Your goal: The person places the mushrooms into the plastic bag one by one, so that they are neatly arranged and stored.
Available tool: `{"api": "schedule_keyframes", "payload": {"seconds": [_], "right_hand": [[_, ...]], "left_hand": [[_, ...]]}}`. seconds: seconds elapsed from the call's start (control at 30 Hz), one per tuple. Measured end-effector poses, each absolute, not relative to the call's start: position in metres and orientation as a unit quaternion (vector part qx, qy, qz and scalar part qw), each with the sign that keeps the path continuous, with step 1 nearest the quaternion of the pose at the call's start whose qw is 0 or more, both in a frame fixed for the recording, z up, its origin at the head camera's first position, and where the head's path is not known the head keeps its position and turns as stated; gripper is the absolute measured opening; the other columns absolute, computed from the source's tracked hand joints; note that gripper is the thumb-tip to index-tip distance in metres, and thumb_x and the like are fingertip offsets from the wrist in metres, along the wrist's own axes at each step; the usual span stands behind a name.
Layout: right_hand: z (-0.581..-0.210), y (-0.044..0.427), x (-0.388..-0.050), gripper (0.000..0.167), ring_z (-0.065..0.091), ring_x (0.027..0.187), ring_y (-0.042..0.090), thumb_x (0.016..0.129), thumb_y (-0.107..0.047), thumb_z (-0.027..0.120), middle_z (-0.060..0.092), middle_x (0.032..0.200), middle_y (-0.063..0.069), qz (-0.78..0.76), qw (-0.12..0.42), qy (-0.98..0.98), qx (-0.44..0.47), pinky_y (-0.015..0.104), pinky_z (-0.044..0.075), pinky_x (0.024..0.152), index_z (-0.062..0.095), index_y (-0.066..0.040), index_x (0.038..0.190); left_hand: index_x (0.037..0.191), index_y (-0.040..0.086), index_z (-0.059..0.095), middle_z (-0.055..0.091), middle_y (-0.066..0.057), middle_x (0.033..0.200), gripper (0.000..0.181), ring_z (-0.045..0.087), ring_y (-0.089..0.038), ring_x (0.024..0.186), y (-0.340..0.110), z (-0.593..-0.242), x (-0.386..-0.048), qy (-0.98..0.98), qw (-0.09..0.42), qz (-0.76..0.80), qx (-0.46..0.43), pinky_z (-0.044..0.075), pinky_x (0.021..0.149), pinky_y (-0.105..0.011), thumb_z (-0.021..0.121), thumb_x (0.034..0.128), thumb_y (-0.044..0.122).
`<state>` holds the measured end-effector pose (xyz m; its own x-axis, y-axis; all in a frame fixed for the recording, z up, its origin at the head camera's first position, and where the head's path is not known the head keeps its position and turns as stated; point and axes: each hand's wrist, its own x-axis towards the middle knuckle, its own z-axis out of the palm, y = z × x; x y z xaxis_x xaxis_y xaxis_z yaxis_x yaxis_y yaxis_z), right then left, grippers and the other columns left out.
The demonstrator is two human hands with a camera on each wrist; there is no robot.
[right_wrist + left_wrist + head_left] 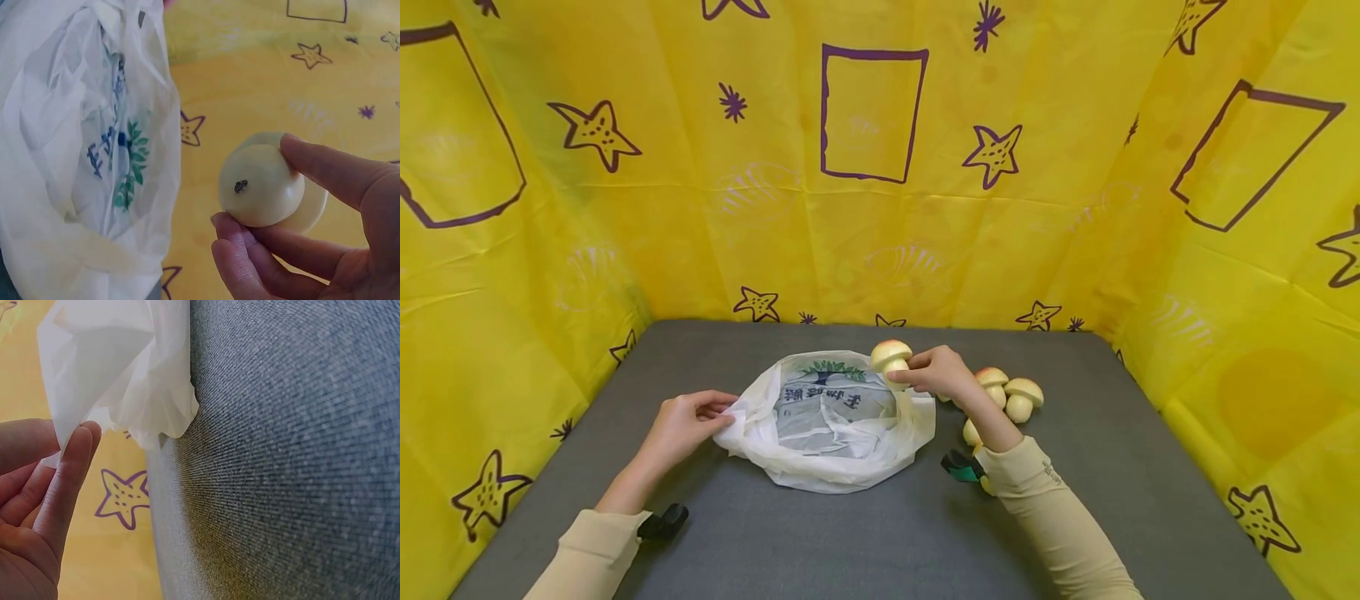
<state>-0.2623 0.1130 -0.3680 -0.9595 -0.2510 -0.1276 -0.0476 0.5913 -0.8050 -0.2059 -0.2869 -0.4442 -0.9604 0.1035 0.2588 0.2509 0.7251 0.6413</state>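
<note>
A white plastic bag point(820, 475) lies on the table with its mouth spread wide, dark lettering and green leaves printed inside. At its left edge my left hand point(682, 429) pinches the rim between thumb and fingers; the left wrist view shows the pinched plastic point(94, 369) close up. My right hand point(942, 373) holds a toy mushroom point(891, 358) by its stem at the bag's right rim. In the right wrist view the rounded stem end of the mushroom point(262, 187) faces the camera, held between thumb and fingers beside the bag point(56, 187).
Several more mushrooms point(1022, 400) lie on the grey table point(790, 542) right of the bag, partly hidden behind my right forearm. Yellow cloth point(880, 250) with purple drawings stands around the back and sides. A black band sits at each wrist.
</note>
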Motion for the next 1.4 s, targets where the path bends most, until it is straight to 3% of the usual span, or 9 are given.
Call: {"api": "schedule_keyframes", "payload": {"seconds": [0.33, 0.6, 0.87, 1.13, 1.27, 1.4], "right_hand": [[-0.373, 0.085, -0.269, 0.038, 0.070, 0.085, 0.027, 0.077, -0.036, 0.078, 0.070, 0.098, 0.011, -0.482, 0.124, 0.864, -0.079, 0.041, 0.056, 0.081, 0.073, -0.003, 0.097], [-0.376, 0.062, -0.277, 0.040, 0.069, 0.072, 0.017, 0.076, -0.037, 0.079, 0.070, 0.090, 0.009, -0.481, 0.133, 0.864, -0.069, 0.027, 0.057, 0.067, 0.073, -0.003, 0.096], [-0.381, 0.043, -0.284, 0.047, 0.069, 0.089, 0.029, 0.075, -0.035, 0.080, 0.069, 0.100, 0.014, -0.507, 0.155, 0.846, -0.051, 0.031, 0.058, 0.072, 0.070, -0.001, 0.106], [-0.392, 0.030, -0.290, 0.052, 0.070, 0.089, 0.029, 0.072, -0.034, 0.082, 0.068, 0.104, 0.016, -0.538, 0.169, 0.825, -0.035, 0.038, 0.056, 0.081, 0.070, 0.001, 0.107], [-0.398, 0.021, -0.292, 0.049, 0.068, 0.095, 0.035, 0.073, -0.030, 0.082, 0.066, 0.108, 0.019, -0.554, 0.181, 0.812, -0.030, 0.043, 0.053, 0.086, 0.069, 0.002, 0.109], [-0.402, 0.011, -0.296, 0.046, 0.069, 0.093, 0.032, 0.074, -0.031, 0.081, 0.068, 0.103, 0.015, -0.561, 0.188, 0.806, -0.030, 0.042, 0.053, 0.086, 0.071, 0.001, 0.105]], "left_hand": [[0.102, 0.008, 0.072, 0.072, -0.008, 0.091, 0.023, 0.065, -0.012, 0.074, -0.289, -0.445, -0.206, -0.924, 0.107, -0.356, -0.092, 0.052, 0.063, -0.018, 0.076, 0.0799, 0.015], [0.102, 0.008, 0.072, 0.072, -0.007, 0.090, 0.023, 0.065, -0.013, 0.073, -0.290, -0.446, -0.205, -0.926, 0.107, -0.352, -0.091, 0.052, 0.063, -0.018, 0.076, 0.0800, 0.016], [0.102, 0.008, 0.072, 0.072, -0.007, 0.091, 0.024, 0.065, -0.012, 0.073, -0.291, -0.447, -0.205, -0.925, 0.102, -0.354, -0.093, 0.052, 0.063, -0.018, 0.076, 0.0800, 0.016], [0.102, 0.009, 0.072, 0.072, -0.007, 0.090, 0.023, 0.064, -0.010, 0.073, -0.290, -0.448, -0.207, -0.925, 0.107, -0.351, -0.097, 0.052, 0.063, -0.018, 0.076, 0.0795, 0.015], [0.102, 0.008, 0.072, 0.072, -0.007, 0.090, 0.024, 0.065, -0.014, 0.074, -0.290, -0.447, -0.206, -0.925, 0.104, -0.353, -0.095, 0.052, 0.063, -0.018, 0.076, 0.0796, 0.016], [0.102, 0.008, 0.072, 0.072, -0.007, 0.090, 0.023, 0.065, -0.014, 0.074, -0.289, -0.447, -0.207, -0.925, 0.103, -0.353, -0.096, 0.052, 0.063, -0.018, 0.076, 0.0801, 0.016]]}}
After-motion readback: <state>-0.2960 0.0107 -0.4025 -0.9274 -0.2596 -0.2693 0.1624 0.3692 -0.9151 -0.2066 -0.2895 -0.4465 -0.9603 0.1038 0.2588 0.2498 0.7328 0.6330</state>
